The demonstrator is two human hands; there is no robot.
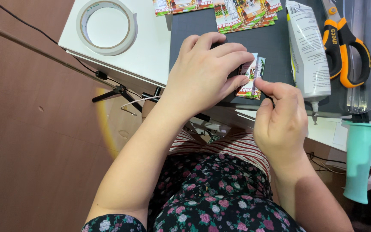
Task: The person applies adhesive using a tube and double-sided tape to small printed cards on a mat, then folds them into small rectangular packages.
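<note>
Hands meet over a small printed card (250, 77) lying near the front edge of a dark cutting mat (275, 43) on the surface. The left hand (205, 71) presses flat on the card, fingers spread, grip clenched on nothing. The right hand (280, 118) pinches the card's lower corner between thumb and forefinger. More printed cards (232, 10), a white tube (308, 51), orange-handled scissors (344, 43) and a tape roll (107, 26) lie about.
</note>
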